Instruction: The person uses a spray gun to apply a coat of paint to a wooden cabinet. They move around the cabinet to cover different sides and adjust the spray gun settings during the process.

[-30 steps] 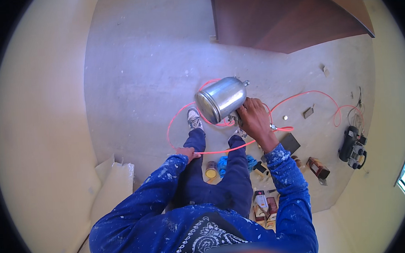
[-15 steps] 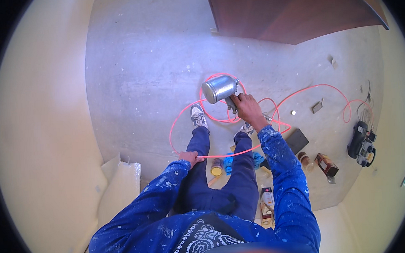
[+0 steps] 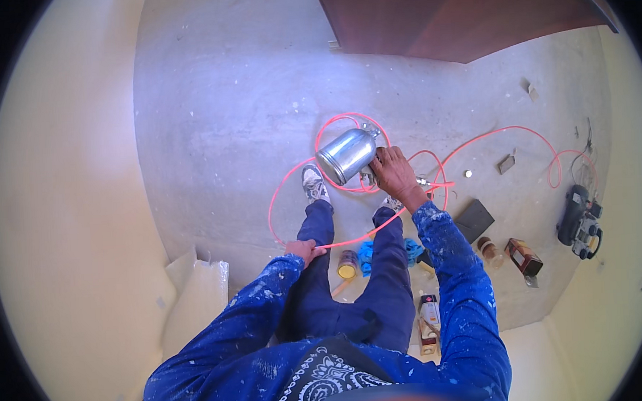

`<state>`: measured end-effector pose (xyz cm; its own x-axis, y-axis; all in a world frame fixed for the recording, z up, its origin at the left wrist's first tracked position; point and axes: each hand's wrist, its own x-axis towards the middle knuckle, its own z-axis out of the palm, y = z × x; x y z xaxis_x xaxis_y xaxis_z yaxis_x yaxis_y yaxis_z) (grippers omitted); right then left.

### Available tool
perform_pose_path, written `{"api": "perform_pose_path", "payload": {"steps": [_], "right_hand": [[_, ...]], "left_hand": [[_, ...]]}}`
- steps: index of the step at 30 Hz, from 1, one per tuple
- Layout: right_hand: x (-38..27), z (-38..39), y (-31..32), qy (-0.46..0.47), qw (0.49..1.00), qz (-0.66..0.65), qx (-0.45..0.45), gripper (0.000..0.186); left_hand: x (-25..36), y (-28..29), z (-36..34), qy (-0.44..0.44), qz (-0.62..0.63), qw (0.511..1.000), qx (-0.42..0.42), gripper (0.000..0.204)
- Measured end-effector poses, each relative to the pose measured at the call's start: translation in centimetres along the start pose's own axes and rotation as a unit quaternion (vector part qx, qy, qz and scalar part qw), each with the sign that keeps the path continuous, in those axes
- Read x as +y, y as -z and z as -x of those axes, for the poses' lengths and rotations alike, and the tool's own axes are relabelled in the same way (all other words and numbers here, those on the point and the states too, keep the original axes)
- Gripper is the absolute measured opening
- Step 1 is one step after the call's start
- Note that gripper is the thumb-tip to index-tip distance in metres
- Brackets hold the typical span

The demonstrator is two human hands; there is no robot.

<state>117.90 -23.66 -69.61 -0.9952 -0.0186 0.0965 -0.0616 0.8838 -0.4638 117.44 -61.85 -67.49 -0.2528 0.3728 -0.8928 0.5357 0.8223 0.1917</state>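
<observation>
My right hand point(image 3: 395, 173) is closed round the handle of a spray gun point(image 3: 348, 155), whose silver metal cup tilts up to the left. An orange-red air hose point(image 3: 366, 234) joins the gun near my wrist at a metal fitting point(image 3: 424, 182). Down by my left thigh, my left hand point(image 3: 306, 251) grips a stretch of that same hose. Between my two hands the hose sags in a curve, and more of it lies looped on the floor beyond my shoes. The gun's trigger is mostly hidden by my fingers.
A brown wooden panel point(image 3: 464, 19) stands at the far side. At right, an air compressor point(image 3: 581, 223) sits by the wall. Near my feet are a yellow-lidded can point(image 3: 347, 266), blue cloth point(image 3: 366, 256), a dark flat box point(image 3: 474, 220), a bottle point(image 3: 490, 251) and a carton point(image 3: 523, 257). Plastic-wrapped sheeting point(image 3: 199, 290) leans left.
The spray gun has turned in my right hand, its cup tipping lower toward me. The hose fitting beside my wrist has shifted slightly. My left hand keeps its hold on the hose.
</observation>
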Motion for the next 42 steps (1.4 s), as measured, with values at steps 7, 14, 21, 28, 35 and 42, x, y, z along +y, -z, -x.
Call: {"api": "perform_pose_path", "payload": {"steps": [7,14,21,28,35,42], "right_hand": [[2.8,-0.8,-4.9,-0.041,0.997,0.02,-0.066,0.05],[4.8,-2.6,-6.4,-0.1,0.983,0.013,-0.151,0.058],[6.1,-0.8,-6.3,-0.096,0.99,-0.07,-0.074,0.068],[10.6,3.5,-13.1,-0.152,0.985,-0.081,0.0,0.065],[17.2,9.6,-15.0,-0.286,0.938,-0.085,0.174,0.057],[22.1,12.5,-12.9,-0.407,0.842,-0.067,0.349,0.047]], "left_hand": [[-0.1,-0.7,-0.2,0.005,-0.01,1.0,0.0,0.061],[-0.1,-1.7,0.1,0.013,0.016,1.0,0.021,0.057],[0.0,-1.0,-2.9,-0.134,-0.02,0.989,0.065,0.052],[0.5,1.1,-4.0,-0.093,-0.028,0.995,0.021,0.045],[1.4,3.6,-6.3,-0.093,-0.054,0.994,0.019,0.046],[2.3,4.2,-7.3,-0.104,-0.072,0.992,0.02,0.047]]}}
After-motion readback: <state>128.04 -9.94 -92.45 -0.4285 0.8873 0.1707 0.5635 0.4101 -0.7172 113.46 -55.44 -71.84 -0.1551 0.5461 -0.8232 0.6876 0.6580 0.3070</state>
